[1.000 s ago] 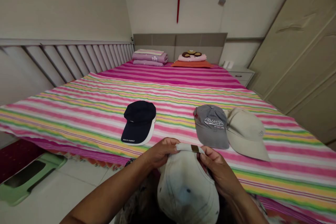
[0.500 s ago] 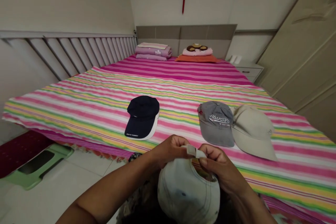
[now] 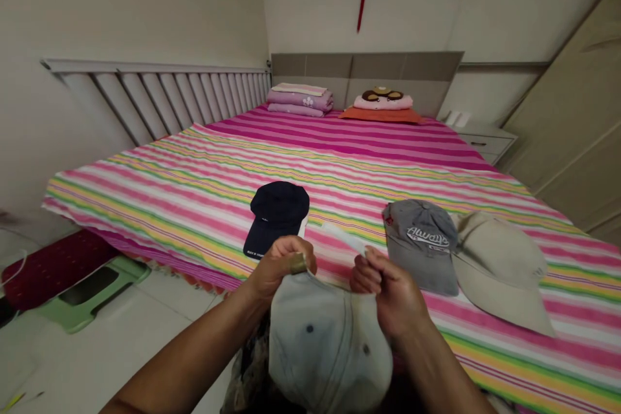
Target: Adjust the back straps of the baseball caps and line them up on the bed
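A pale blue-grey baseball cap (image 3: 330,343) is held up close to me, its crown toward me. My left hand (image 3: 285,265) is closed on the left side of its back opening, beside a small brownish fastener patch (image 3: 297,263). Between the pinched fingers of my right hand (image 3: 391,288) is the cap's light strap (image 3: 342,236), its loose end pointing up and left. The two sides of the closure are apart. Beyond my left hand lies a navy cap (image 3: 279,207) with a white edge. A grey cap with lettering (image 3: 420,246) overlaps a beige cap (image 3: 499,265) at the right.
The caps lie on a bed with a striped sheet (image 3: 194,187). Folded bedding (image 3: 301,100) and an orange pillow (image 3: 381,115) are by the headboard (image 3: 320,65). A white slatted rail (image 3: 169,68) runs along the left. On the floor stands a green stool (image 3: 82,314).
The strap has come undone at the back of the cap. My hands have moved apart, the left one leftward, the right one holding the freed strap up. The view has shifted slightly left.
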`<state>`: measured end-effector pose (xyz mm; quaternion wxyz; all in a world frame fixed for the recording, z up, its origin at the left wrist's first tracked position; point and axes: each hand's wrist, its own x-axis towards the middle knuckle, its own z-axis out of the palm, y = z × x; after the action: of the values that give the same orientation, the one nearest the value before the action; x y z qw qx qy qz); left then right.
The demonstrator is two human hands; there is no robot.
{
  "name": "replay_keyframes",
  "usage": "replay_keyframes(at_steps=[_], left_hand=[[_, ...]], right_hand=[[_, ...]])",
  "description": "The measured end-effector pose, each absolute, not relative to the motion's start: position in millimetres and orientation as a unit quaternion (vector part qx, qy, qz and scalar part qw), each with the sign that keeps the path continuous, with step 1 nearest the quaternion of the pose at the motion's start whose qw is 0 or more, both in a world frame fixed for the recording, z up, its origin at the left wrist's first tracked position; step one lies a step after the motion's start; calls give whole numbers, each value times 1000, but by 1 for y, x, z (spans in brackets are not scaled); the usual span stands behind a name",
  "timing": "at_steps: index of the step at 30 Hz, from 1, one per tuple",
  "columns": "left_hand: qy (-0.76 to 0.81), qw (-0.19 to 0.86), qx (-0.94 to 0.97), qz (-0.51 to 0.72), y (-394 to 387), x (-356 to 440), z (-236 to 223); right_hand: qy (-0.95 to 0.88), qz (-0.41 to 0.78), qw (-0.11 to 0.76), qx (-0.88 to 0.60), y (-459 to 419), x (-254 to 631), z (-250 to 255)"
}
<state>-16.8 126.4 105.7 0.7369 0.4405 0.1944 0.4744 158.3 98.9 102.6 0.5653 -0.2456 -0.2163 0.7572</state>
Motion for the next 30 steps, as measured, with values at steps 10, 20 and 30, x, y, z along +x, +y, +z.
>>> replay_keyframes(at_steps=[10, 20, 30], left_hand=[[331, 689, 377, 523, 171, -57, 146], [626, 385, 471, 488, 309, -101, 169], [583, -41, 799, 143, 254, -69, 70]], right_hand=[[-330, 643, 562, -402, 167, 143, 122], [-295, 579, 601, -466, 254, 130, 127], [-153, 570, 634, -500, 101, 230, 1]])
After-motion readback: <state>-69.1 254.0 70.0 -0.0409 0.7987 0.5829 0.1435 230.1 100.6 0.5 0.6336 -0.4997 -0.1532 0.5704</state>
